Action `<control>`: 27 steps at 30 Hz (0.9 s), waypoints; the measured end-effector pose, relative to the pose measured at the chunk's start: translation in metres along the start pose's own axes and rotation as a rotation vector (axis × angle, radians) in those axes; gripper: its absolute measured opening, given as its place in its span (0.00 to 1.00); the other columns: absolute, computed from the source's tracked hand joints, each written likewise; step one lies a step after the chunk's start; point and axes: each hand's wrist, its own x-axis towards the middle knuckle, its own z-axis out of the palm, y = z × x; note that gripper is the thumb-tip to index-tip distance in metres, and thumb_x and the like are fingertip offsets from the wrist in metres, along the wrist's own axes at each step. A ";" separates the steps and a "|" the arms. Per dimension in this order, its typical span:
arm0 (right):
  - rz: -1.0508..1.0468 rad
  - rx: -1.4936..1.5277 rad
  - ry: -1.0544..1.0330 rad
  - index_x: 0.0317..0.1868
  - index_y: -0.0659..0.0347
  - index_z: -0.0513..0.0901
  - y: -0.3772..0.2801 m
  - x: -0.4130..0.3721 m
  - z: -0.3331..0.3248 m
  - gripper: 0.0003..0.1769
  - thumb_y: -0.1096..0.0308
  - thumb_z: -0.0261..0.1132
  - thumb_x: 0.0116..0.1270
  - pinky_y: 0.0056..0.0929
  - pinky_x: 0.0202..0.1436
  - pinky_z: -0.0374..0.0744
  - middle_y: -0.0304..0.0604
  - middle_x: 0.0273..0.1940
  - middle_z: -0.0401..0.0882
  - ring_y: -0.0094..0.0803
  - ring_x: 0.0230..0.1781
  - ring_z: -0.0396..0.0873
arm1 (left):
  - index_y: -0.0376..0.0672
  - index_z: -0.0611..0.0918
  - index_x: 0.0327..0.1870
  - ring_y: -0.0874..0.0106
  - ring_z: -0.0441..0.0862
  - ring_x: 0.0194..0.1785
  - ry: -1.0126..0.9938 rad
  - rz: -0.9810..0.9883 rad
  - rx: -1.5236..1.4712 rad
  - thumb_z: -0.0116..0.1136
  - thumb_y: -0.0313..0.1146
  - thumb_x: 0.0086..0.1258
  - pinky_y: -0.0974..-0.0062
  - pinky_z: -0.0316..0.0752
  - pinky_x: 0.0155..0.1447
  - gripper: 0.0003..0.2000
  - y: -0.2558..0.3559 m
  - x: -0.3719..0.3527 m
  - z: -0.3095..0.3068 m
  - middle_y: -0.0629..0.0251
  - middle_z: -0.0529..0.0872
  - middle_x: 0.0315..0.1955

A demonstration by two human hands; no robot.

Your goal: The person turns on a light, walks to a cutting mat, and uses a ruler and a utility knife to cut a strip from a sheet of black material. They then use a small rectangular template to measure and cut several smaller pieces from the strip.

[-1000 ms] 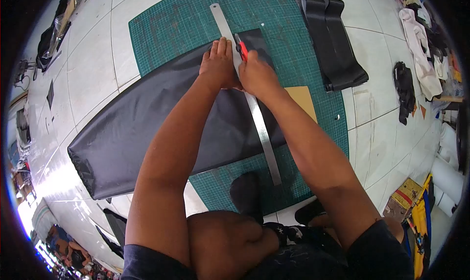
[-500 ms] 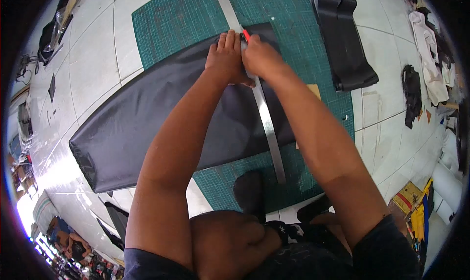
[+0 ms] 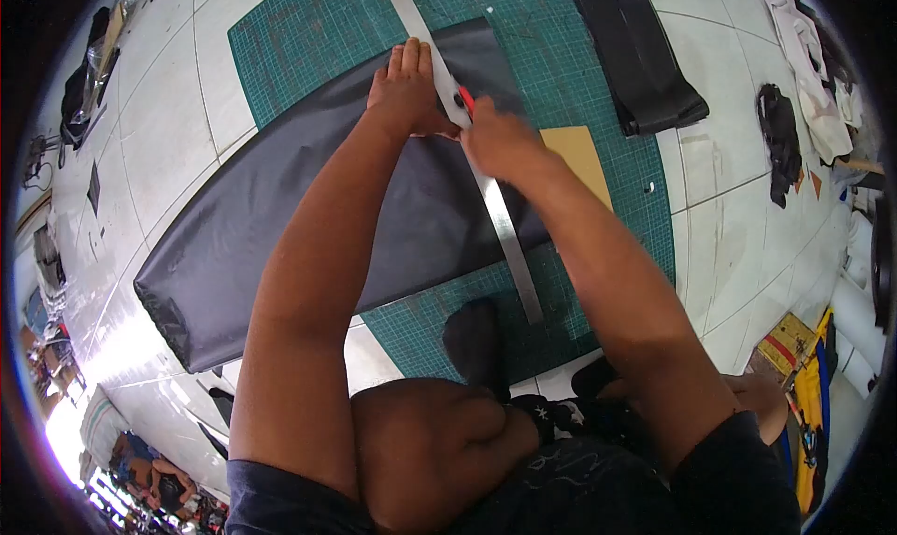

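A long steel ruler lies across a folded sheet of black material, which rests partly on a green cutting mat. My left hand presses down with its fingers stretched out, beside and partly on the ruler's left edge. Along the ruler's right side, my right hand grips a red-handled utility knife. The knife's tip is too small to make out, and most of its handle is hidden in the fist.
A tan card lies on the mat right of my right hand. Beyond it is a folded black strip. My dark-socked foot stands at the mat's near edge. White fabric and a yellow item lie at the right.
My right hand has drawn the knife down along the ruler toward my body. My left hand still presses in place. The view has shifted slightly, and more of the tan card shows.
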 end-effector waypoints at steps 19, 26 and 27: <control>0.116 0.131 -0.091 0.67 0.65 0.74 0.096 -0.222 0.088 0.23 0.57 0.52 0.82 0.54 0.48 0.81 0.64 0.48 0.85 0.63 0.46 0.84 | 0.34 0.51 0.83 0.52 0.48 0.86 0.072 0.031 -0.034 0.82 0.70 0.36 0.53 0.57 0.84 0.75 -0.003 0.002 0.008 0.48 0.52 0.83; -0.176 0.510 0.360 0.51 0.66 0.76 0.150 -0.220 0.075 0.18 0.57 0.61 0.80 0.46 0.42 0.81 0.51 0.35 0.82 0.55 0.36 0.82 | 0.33 0.62 0.79 0.49 0.59 0.82 0.091 -0.005 -0.184 0.77 0.66 0.51 0.52 0.61 0.80 0.61 -0.004 0.007 -0.005 0.45 0.62 0.78; -0.118 0.545 0.405 0.48 0.66 0.74 0.160 -0.215 0.070 0.17 0.57 0.63 0.80 0.44 0.43 0.80 0.48 0.33 0.79 0.52 0.35 0.81 | 0.34 0.64 0.78 0.49 0.62 0.80 0.183 -0.027 -0.238 0.74 0.63 0.55 0.52 0.62 0.79 0.56 -0.002 0.013 -0.011 0.45 0.64 0.77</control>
